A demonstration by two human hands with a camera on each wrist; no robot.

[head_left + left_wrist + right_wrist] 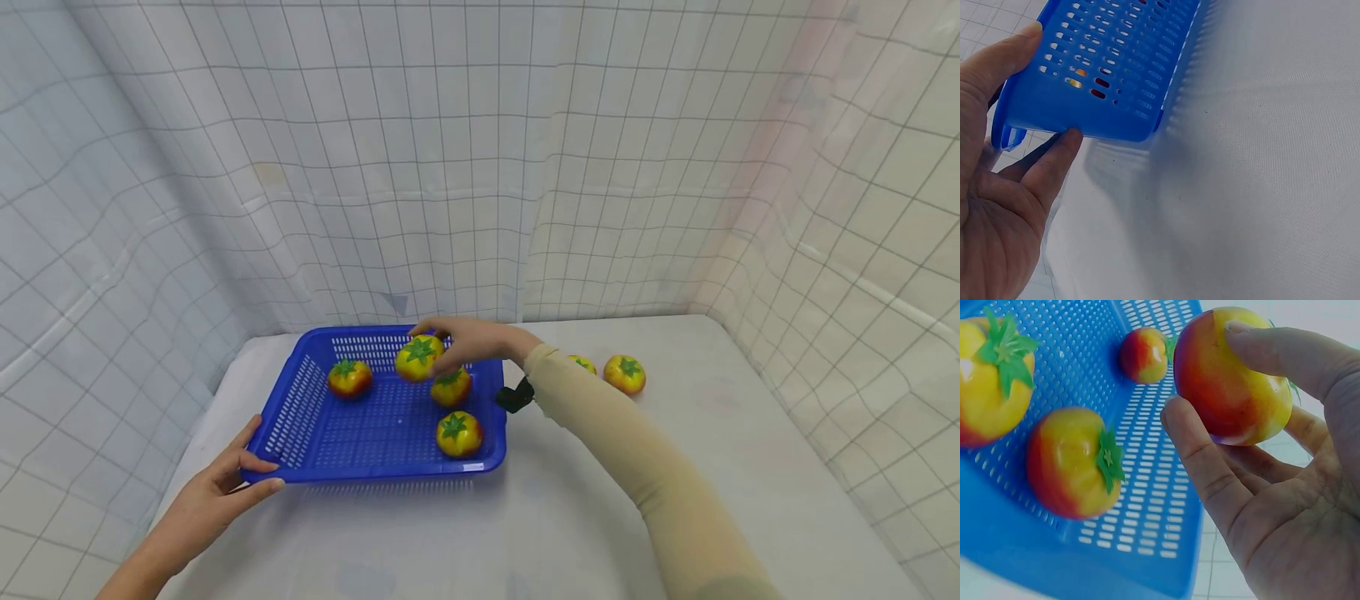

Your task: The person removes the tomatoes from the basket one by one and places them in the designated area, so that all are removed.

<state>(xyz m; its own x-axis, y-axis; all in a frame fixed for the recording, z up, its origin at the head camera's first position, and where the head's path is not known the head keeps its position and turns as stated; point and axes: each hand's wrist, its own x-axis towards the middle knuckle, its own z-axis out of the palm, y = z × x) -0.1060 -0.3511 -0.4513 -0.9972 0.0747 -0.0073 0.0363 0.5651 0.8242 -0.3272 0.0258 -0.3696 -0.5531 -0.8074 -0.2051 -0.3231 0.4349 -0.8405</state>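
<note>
A blue perforated basket (360, 478) stands on the white-covered table, and the left hand (217, 492) grips its near left corner. In the left wrist view, that hand (1010, 181) has its thumb on the rim and fingers against the basket's outside (1104, 119). The right hand (480, 342) holds a yellow-red fruit with a green leafy top (418, 360) above the basket. In the right wrist view, thumb and fingers of the hand (1297, 487) curl round the fruit (1229, 381). Three similar fruits lie inside: one at left (349, 380), two at right (451, 388), (460, 434).
Right of the basket, two more fruits lie on the table (720, 433): one in full view (625, 375), the other (582, 363) partly hidden behind the right sleeve. Grid-patterned white sheets (480, 167) hang at the back and both sides.
</note>
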